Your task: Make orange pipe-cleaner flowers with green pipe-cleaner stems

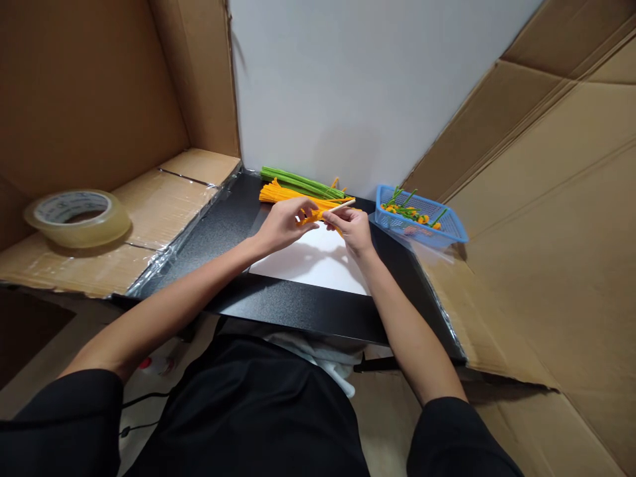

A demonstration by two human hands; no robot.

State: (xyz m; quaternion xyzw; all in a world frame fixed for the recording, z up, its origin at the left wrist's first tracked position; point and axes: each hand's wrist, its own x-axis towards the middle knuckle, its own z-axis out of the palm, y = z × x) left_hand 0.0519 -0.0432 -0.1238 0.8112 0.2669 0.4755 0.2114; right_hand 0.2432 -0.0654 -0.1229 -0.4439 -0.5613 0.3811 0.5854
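Observation:
Above a white sheet [318,262] on the black table, my two hands are close together. My left hand [288,224] is curled, its fingertips at an orange fuzzy stem [309,217]. Between the thumb and fingers of my right hand [352,228] is a thin pale stick [342,206], pointing up to the right; some orange stem shows by these fingers too. Just behind my hands lie a bundle of orange stems [278,193] and a bundle of green stems [298,180].
A blue basket [460,233] at the right holds green and orange pieces. On a cardboard ledge [144,202] at the left sits a large roll of clear tape [79,217]. Cardboard walls stand on both sides, and the black table's [298,308] front edge is near my body.

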